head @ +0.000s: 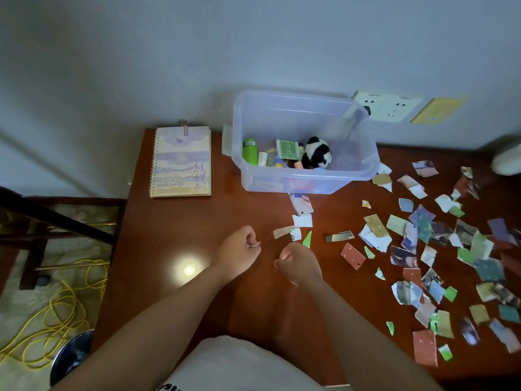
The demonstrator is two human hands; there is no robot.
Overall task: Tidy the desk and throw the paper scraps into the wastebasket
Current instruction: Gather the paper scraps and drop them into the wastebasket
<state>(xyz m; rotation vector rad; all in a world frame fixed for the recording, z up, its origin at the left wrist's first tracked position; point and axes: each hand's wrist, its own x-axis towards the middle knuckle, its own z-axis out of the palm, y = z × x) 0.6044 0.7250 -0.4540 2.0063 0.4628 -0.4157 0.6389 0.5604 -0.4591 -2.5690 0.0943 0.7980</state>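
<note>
Several torn paper scraps (439, 261) lie scattered over the right half of the reddish-brown desk (180, 227). A few more scraps (296, 230) sit just beyond my hands, near the desk's middle. My left hand (239, 253) hovers over the desk with its fingers curled, and nothing shows in it. My right hand (298, 262) is curled too, close to a green scrap (307, 239); whether it holds anything is hidden. The wastebasket (72, 356) stands on the floor at the lower left, beside the desk.
A clear plastic bin (304, 182) with a toy panda (317, 153), bottles and packets stands at the back. A spiral notebook (181, 162) lies at the back left. Yellow cable (62, 314) is coiled on the floor. Wall sockets (386, 105) are behind the bin.
</note>
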